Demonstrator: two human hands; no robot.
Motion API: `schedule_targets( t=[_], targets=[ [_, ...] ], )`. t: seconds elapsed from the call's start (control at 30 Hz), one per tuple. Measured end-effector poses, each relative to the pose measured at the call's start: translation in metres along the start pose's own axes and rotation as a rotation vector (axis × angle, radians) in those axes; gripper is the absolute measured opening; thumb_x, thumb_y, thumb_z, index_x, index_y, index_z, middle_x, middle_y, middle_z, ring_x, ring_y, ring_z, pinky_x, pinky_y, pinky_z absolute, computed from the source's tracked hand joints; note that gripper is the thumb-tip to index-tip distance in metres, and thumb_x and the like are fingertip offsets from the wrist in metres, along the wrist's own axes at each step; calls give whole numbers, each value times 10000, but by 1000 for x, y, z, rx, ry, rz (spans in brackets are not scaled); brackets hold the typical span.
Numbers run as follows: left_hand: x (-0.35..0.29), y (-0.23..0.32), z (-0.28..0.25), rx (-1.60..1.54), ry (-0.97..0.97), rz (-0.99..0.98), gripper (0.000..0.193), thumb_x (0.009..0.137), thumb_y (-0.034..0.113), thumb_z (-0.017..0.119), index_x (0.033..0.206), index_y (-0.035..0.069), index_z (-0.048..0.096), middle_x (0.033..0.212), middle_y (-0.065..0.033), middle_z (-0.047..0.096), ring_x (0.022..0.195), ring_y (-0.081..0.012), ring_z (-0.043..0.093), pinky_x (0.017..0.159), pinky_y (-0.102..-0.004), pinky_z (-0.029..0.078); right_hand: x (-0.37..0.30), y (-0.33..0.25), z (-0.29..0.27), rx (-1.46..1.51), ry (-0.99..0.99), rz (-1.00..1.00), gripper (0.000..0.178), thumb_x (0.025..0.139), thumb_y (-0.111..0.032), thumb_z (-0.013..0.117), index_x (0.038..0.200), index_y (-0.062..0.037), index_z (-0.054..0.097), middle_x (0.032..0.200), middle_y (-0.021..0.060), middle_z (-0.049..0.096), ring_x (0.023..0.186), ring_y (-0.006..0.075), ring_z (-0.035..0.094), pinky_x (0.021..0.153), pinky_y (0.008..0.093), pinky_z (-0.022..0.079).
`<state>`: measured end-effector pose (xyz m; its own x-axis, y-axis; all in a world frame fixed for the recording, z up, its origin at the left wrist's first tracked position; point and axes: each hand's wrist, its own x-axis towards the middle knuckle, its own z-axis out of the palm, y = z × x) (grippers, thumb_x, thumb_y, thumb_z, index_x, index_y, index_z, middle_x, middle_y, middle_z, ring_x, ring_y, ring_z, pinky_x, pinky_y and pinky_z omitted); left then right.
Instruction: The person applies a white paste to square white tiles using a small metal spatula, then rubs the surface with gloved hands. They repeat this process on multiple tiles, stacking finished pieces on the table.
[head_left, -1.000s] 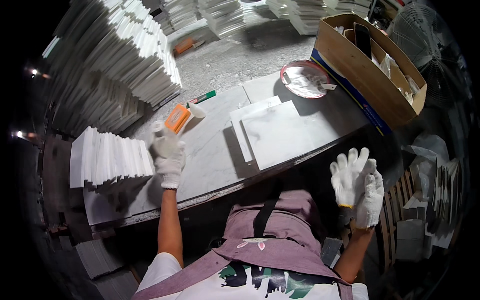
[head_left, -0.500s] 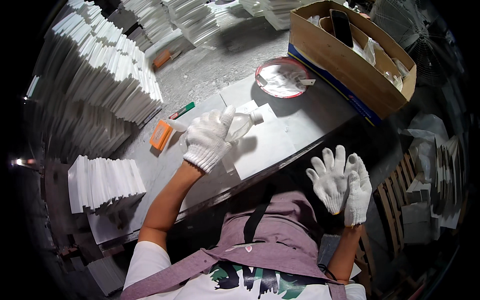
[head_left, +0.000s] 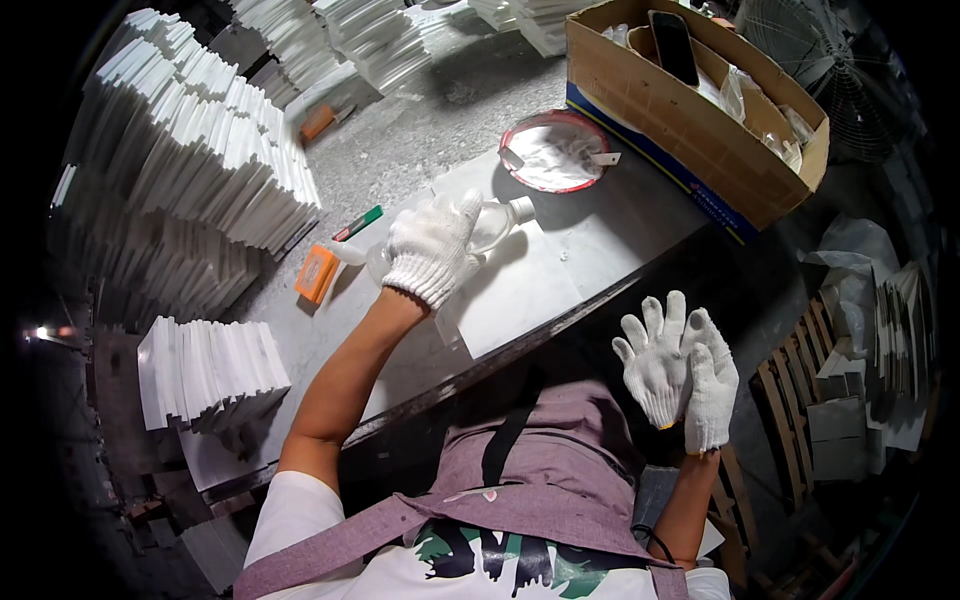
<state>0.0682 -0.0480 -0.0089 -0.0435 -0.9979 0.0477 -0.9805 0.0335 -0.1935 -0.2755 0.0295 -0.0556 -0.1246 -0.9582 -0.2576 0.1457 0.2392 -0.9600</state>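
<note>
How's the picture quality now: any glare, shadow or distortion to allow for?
Head view: the clear bottle in the left hand casts a dark shadow on the white slab; head view: a small light glares at far left; head view: the fan at upper right is dim; head view: the fisheye picture fades to black toward its corners.

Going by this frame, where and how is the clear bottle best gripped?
The clear bottle is probably best gripped around its body, from above and the near side, as the left hand does: it is tipped over, with its narrower neck pointing right and free.
</note>
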Motion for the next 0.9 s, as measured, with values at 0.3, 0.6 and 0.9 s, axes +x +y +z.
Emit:
schedule_targets(
  t=[0.3,0.6,0.9],
  targets=[
    [3,3,0,-111,-111,-114,589,815,450,663,1314,164,538,1091,-174,638,983,-339,657,758,-472,535,1,11,-14,36,10,-47,414,1010,-105,489,1403,24,485,1371,128,553,1229,214,550,1066,353,426],
    [-36,-13,13,-402,185,-388,837,715,480,779,1410,161,438,1173,-152,616,1077,-326,619,849,-443,543,4,16,-17,51,60,-19,379,989,-35,510,1362,28,529,1332,112,588,1196,185,568,1049,331,432],
    [-160,-89,56,-976,872,-943,842,631,348,938,1278,19,511,1124,-96,654,986,-204,633,885,-372,535,20,24,-10,212,-71,-36,409,1016,-65,467,1417,15,465,1341,139,568,1196,233,577,1024,387,483]
  ],
)
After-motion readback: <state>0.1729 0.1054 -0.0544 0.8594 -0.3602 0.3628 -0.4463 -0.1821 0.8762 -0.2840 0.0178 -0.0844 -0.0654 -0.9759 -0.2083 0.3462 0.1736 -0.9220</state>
